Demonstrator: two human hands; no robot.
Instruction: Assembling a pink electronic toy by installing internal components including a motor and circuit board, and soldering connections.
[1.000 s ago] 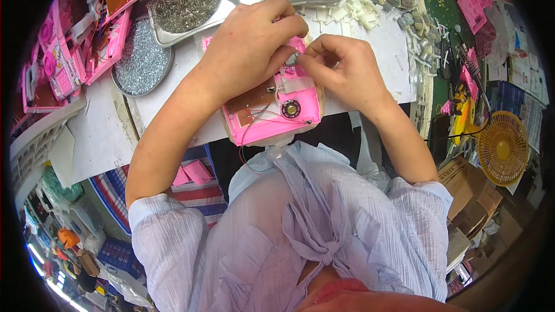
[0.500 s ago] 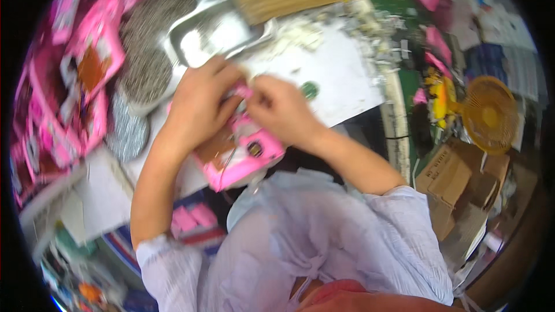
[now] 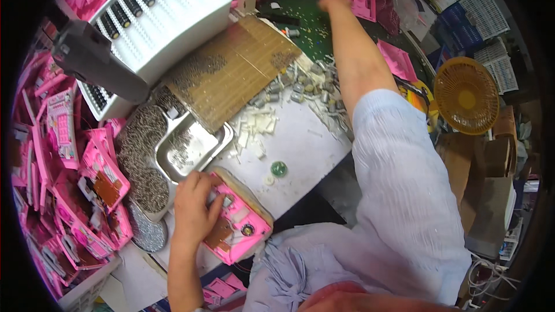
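A pink plastic casing (image 3: 250, 242) lies at the near edge of the table, with a brown circuit board, wires and a small round black part inside. My left hand (image 3: 195, 202) holds it by the left side, fingers curled and thumb over the inside. My right arm stretches far forward. At its end my right hand (image 3: 335, 3) is over the green surface, beside pink plastic panels (image 3: 359, 3); its fingers are too small and hidden to read. A green round piece (image 3: 278, 169) and a small white disc (image 3: 269, 179) lie beyond the casing.
A metal tray (image 3: 184, 144) and heaps of tiny screws (image 3: 141, 156) sit left of a cardboard sheet (image 3: 243, 69). Small motors (image 3: 312, 86) and white pieces (image 3: 254, 130) are scattered nearby. A grey power tool (image 3: 95, 60) hangs over a white rack (image 3: 173, 17). Pink casings (image 3: 87, 208) pile up left.
My right hand has left the pink casing and reached far forward to the pink panels. My left hand stays on the casing. The view has shifted, bringing the rack and power tool into sight.
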